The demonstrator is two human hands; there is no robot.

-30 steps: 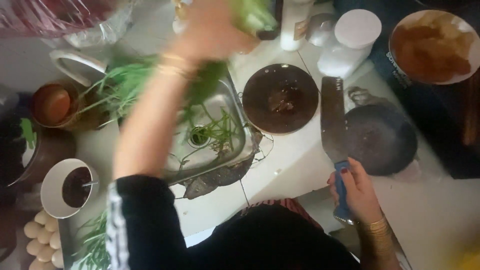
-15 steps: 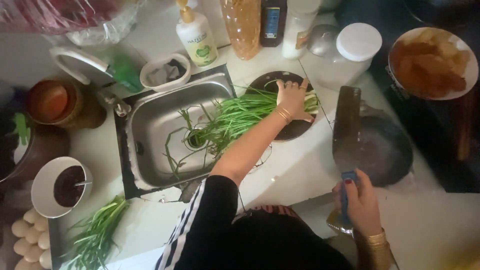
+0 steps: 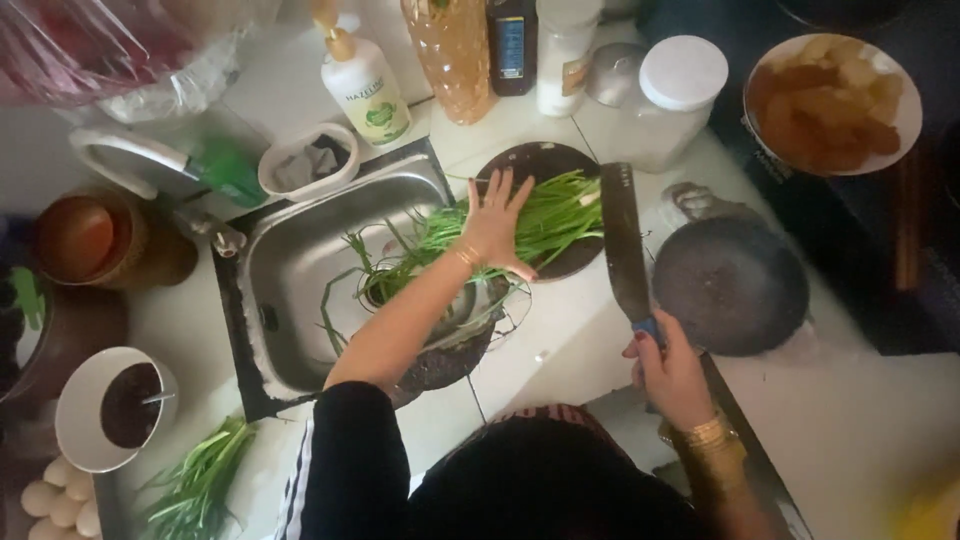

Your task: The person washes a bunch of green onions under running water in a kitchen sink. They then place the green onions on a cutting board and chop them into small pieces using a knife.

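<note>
The bunch of green onions (image 3: 540,225) lies across the round dark cutting board (image 3: 545,160), its leafy tips toward the right edge of the board and its other end trailing left over the rim of the steel sink (image 3: 290,290), where a few loose strands curl in the basin. My left hand (image 3: 497,225) rests flat on the bunch, fingers spread wide and pointing far, palm pressing the stalks down; it grips nothing, only pins them. My right hand (image 3: 672,375) is closed around the blue handle of a cleaver (image 3: 624,250), whose long dark blade points away from me and stands just right of the board, its far end next to the leaf tips. Whether the edge touches the greens I cannot tell.

Just right of the cleaver a dark frying pan (image 3: 730,285) sits on the white tiled surface (image 3: 560,350). Far right, a bowl of browned fried pieces (image 3: 830,100) rests on a dark area. Beyond the board stand a white-lidded jar (image 3: 670,95), a tall amber bottle (image 3: 455,55) and a pump bottle of soap (image 3: 365,90), with a small white dish (image 3: 310,160) beside the sink's far corner. On the left are a brown clay cup (image 3: 80,235) and, nearer me, a white bowl of dark sauce (image 3: 115,405). More green onions (image 3: 200,480) and a few eggs (image 3: 55,505) lie at the near left.
</note>
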